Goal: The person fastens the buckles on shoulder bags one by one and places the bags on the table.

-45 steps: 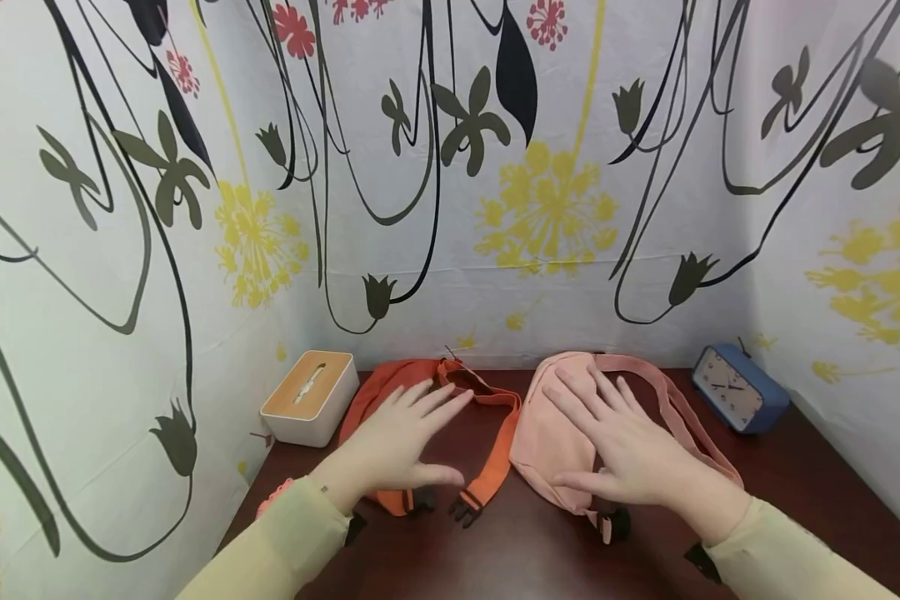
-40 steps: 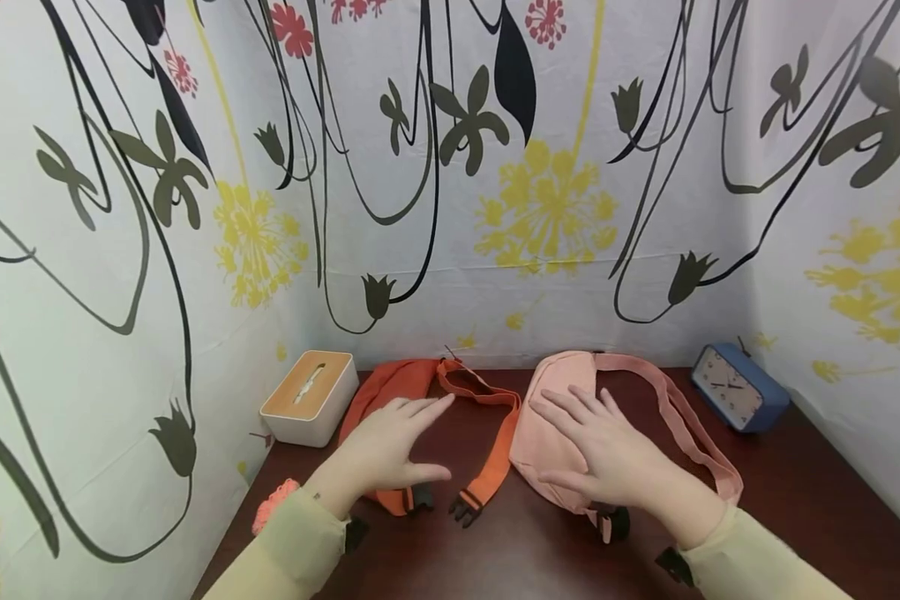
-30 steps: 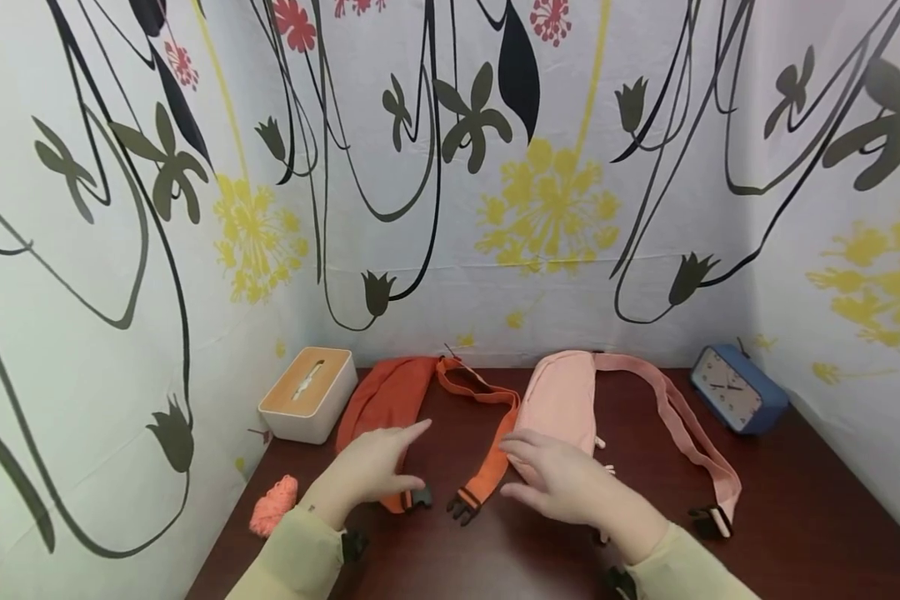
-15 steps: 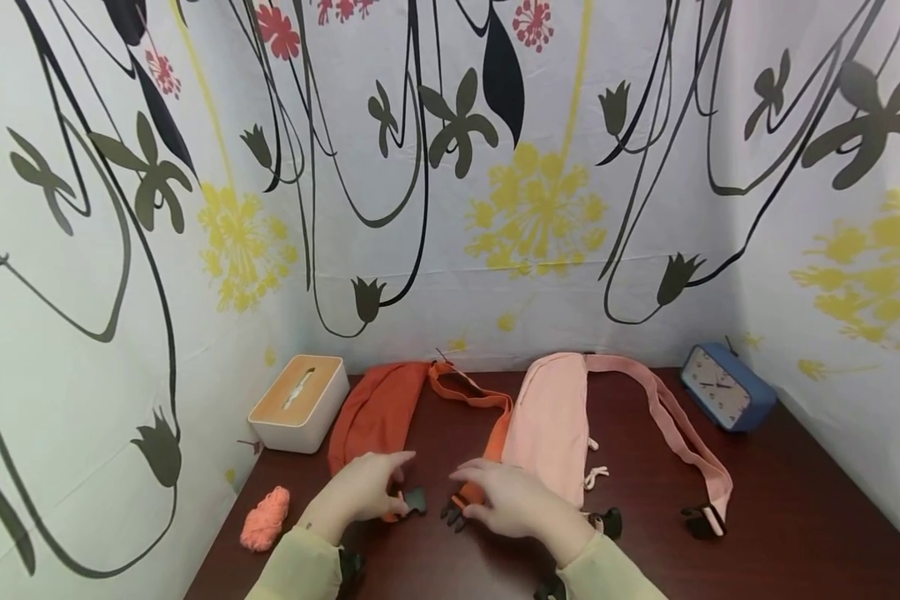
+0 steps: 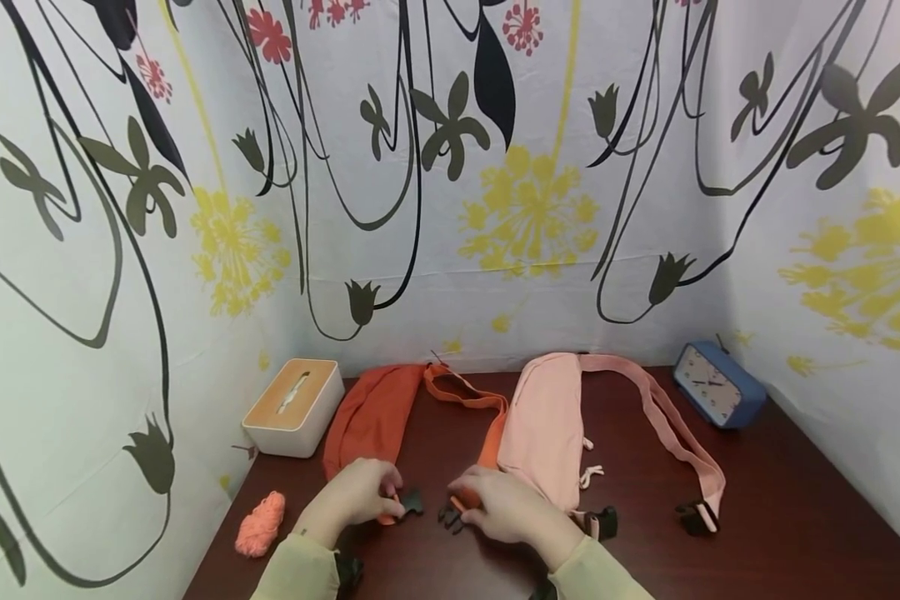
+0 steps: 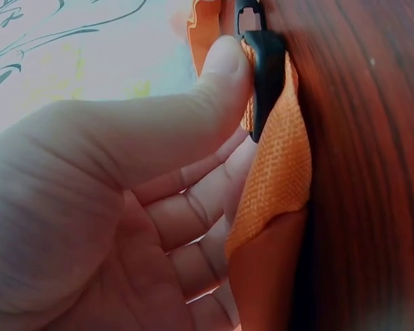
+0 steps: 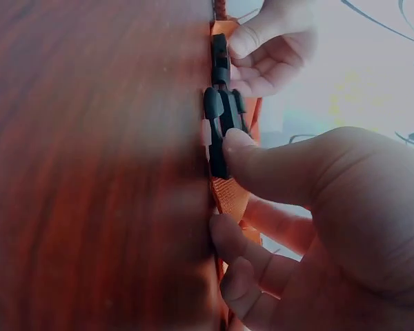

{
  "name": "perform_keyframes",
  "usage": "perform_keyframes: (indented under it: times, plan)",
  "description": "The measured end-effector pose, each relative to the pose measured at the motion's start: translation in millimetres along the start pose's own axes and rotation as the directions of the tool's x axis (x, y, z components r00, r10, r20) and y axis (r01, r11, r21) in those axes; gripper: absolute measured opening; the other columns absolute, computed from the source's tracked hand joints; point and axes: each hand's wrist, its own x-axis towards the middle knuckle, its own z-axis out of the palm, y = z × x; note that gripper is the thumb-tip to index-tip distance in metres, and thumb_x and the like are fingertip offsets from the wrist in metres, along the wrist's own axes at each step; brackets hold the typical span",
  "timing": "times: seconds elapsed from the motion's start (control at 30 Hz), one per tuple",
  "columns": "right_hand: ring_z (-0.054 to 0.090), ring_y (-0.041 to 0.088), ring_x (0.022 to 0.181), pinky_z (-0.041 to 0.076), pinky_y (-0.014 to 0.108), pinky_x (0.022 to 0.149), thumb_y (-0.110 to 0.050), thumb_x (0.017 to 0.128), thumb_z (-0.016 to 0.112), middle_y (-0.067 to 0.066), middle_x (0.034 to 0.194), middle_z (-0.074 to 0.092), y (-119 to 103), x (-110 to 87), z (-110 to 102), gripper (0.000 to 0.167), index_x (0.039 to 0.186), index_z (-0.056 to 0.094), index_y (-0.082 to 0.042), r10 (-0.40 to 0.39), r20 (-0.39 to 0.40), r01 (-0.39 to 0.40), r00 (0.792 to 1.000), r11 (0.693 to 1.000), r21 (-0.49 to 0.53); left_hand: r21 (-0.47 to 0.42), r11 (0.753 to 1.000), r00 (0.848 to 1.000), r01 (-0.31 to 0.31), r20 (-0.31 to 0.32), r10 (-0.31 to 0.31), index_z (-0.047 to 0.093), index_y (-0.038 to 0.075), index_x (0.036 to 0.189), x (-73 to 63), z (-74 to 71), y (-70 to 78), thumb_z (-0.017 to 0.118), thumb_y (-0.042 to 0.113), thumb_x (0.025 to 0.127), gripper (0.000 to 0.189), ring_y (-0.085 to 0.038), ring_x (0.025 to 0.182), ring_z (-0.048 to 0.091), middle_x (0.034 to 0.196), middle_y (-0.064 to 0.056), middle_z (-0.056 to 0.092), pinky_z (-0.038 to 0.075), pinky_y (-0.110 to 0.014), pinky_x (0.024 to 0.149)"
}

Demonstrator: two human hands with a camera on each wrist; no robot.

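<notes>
An orange waist bag [image 5: 369,417] lies on the dark wood table, its strap [image 5: 493,437] looping to the right. My left hand [image 5: 354,498] pinches the webbing at the dark buckle socket [image 5: 412,502] by the bag's near end; the left wrist view shows the thumb against the socket's edge [image 6: 268,76]. My right hand [image 5: 512,505] holds the pronged buckle half [image 5: 450,517] at the strap's end, thumb on the black plastic [image 7: 217,155] and fingers curled below. The two buckle halves face each other, a short gap between them in the head view.
A pink waist bag [image 5: 546,417] with its strap and buckle [image 5: 696,518] lies to the right. A blue clock [image 5: 720,383] stands at the back right, a tissue box [image 5: 296,404] at the back left. Coral yarn [image 5: 261,525] lies left of my left hand.
Both hands have come down and toward the near side, the right one also leftward off the pink bag. From open, their fingers have closed on the orange bag's two buckle halves.
</notes>
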Motion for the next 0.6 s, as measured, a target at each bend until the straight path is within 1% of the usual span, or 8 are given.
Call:
perform_keyframes:
  times: [0.1,0.2,0.3,0.43,0.6]
  plan:
    - [0.071,0.015,0.12,0.06,0.04,0.104,-0.026,0.101,0.081,-0.002,0.129,0.073,1,0.7,2,0.037,0.136,0.075,-0.02,-0.033,-0.026,0.033,0.999,0.999,-0.008,0.0,1.0,1.0,-0.012,0.014,0.012,0.077,0.015,0.104,-1.2,1.3,-3.0,0.093,0.029,0.09,0.025,-0.008,0.089,0.066,0.09,0.011,0.073,0.059,-0.043,0.088]
    - [0.07,0.011,0.112,0.06,0.037,0.098,-0.026,0.098,0.085,-0.005,0.121,0.072,3,0.6,4,0.034,0.13,0.077,-0.02,-0.038,-0.052,0.038,0.998,0.999,-0.005,-0.003,1.0,0.999,-0.03,0.027,0.031,0.076,0.016,0.101,-0.5,3.4,-4.7,0.092,0.029,0.091,0.022,-0.006,0.085,0.065,0.087,0.012,0.072,0.058,-0.039,0.084]
    - [0.07,0.008,0.109,0.06,0.036,0.096,-0.027,0.095,0.087,-0.008,0.116,0.072,4,1.5,6,0.031,0.125,0.077,-0.023,-0.027,-0.075,0.027,0.997,1.0,0.002,-0.024,0.999,0.999,-0.035,0.03,0.036,0.075,0.017,0.096,-0.3,3.8,-6.3,0.093,0.028,0.09,0.022,-0.007,0.081,0.062,0.084,0.012,0.07,0.055,-0.036,0.08]
    - [0.07,0.005,0.104,0.06,0.034,0.093,-0.026,0.093,0.09,-0.011,0.111,0.074,4,3.9,7,0.03,0.119,0.076,-0.024,-0.006,-0.103,0.011,0.995,0.999,0.043,-0.071,0.997,0.999,-0.04,0.031,0.042,0.073,0.019,0.091,-0.5,2.6,-10.7,0.095,0.028,0.089,0.023,-0.009,0.08,0.06,0.083,0.01,0.067,0.051,-0.034,0.076]
    - [0.063,-0.001,0.089,0.054,0.027,0.081,-0.029,0.095,0.088,-0.016,0.099,0.071,6,6.1,11,0.022,0.113,0.074,-0.028,0.041,-0.13,-0.025,0.991,0.993,0.116,-0.154,0.985,0.997,-0.071,0.02,0.075,0.074,0.02,0.091,-1.0,2.3,-19.6,0.095,0.026,0.088,0.022,-0.008,0.08,0.06,0.084,0.009,0.067,0.05,-0.029,0.075]
